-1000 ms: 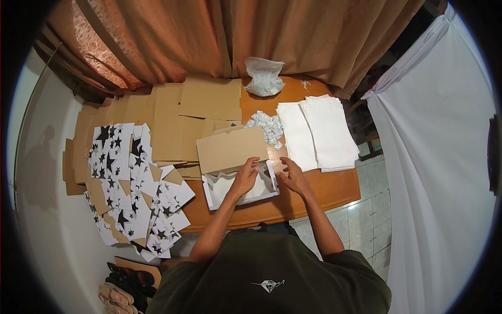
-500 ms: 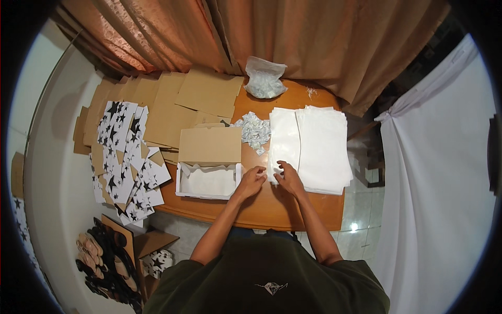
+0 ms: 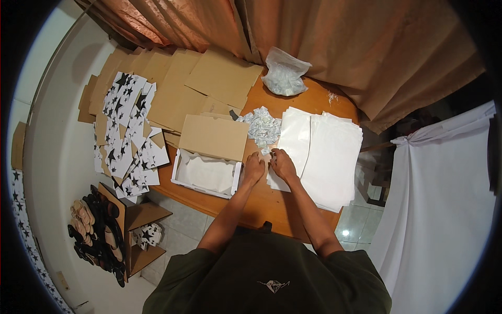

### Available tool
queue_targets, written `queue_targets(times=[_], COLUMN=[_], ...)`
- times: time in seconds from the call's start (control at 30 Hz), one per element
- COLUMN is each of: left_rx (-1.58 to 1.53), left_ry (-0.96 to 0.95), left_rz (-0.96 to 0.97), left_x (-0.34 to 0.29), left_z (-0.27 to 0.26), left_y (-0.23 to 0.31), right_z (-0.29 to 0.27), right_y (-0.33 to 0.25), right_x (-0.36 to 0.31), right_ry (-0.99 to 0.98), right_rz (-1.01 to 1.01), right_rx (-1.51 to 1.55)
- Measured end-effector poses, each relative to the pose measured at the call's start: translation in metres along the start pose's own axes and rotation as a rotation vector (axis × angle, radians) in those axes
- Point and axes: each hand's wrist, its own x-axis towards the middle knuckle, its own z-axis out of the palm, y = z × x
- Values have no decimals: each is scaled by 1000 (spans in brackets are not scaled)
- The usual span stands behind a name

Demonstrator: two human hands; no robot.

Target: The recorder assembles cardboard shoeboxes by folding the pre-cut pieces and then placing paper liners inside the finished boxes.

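My left hand (image 3: 254, 167) is over the table just right of the open box, fingers loosely curled and apart, with nothing visible in them. Beside it, my right hand (image 3: 283, 165) has its fingertips at a small white sachet (image 3: 265, 151), seemingly pinching its edge. Just beyond lies a heap of small white-and-grey sachets (image 3: 262, 125). The box (image 3: 205, 175) has white walls, a raised brown lid (image 3: 214, 137) and white paper lining its inside. Under and right of my right forearm lie stacked white sheets or flat bags (image 3: 329, 157).
Flat brown cardboard pieces (image 3: 172, 86) and star-printed cards (image 3: 123, 120) cover the table's left side. A clear plastic bag of sachets (image 3: 285, 76) stands at the back by the brown curtain (image 3: 334, 47). A shoe rack (image 3: 112, 230) stands lower left; a white cloth (image 3: 434, 220) hangs at right.
My hands have moved forward and closer together, toward the sachet heap. The right fingertips have come to a sachet at its near edge. The whole view has tilted.
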Motion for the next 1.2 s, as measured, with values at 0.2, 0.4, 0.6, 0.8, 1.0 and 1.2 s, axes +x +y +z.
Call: queue_targets(times=[0.2, 0.4, 0.6, 0.8, 1.0, 1.2], left_rx=[22, -95, -165, -353, -357, -452], left_ry=[26, -70, -119, -110, -163, -47], left_rz=[-3, -126, -145, -41, -81, -84], left_x=[25, 37, 40, 5, -34, -66], left_z=[18, 20, 16, -10, -61, -117], left_y=[-18, -12, -10, 21, 41, 35], right_z=[21, 39, 30, -1, -16, 1], right_y=[-4, 3, -2, -18, -47, -83], right_x=[27, 38, 32, 2, -25, -31], right_ry=[31, 72, 76, 2, -20, -130], right_rz=[31, 74, 87, 198, 180, 51], right_rx=[-140, -256, 55, 316, 585, 682])
